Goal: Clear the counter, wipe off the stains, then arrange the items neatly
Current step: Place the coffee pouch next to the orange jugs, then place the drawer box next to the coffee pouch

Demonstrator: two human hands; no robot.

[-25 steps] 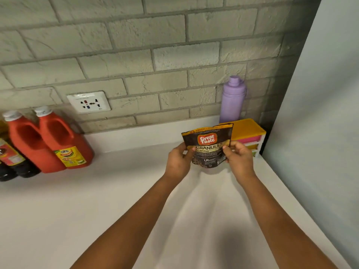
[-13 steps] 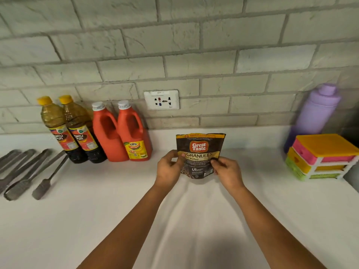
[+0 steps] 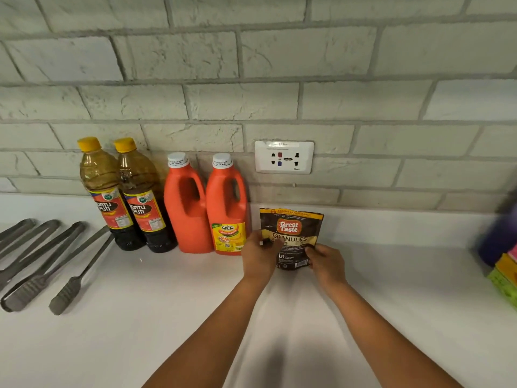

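Head view: the coffee granules pouch stands upright on the white counter, just right of the labelled ketchup jug, which serves as the landmark here; the pouch's printed face is turned toward the camera, its sealed top edge points up toward the wall socket, and its long axis runs vertically, leaning slightly back toward the brick wall. The left hand pinches the pouch's lower left edge, fingers curled over the print; the right hand pinches the lower right corner, thumb on the front; whether the pouch base already rests fully on the counter cannot be told, since the hands cover it. Left of the landmark jug stands a second, plain ketchup jug, then two vinegar bottles, then metal tongs lying flat; far to its right, at the frame edge, a blurred purple bottle and coloured stacked trays.

The step in hand looks like placing the pouch into the back row; to do it well, settle the gusseted bottom flat, keep the label forward and in line with the jug fronts, leave it beside rather than pressed against the jug, and let go with both hands together so it does not topple.
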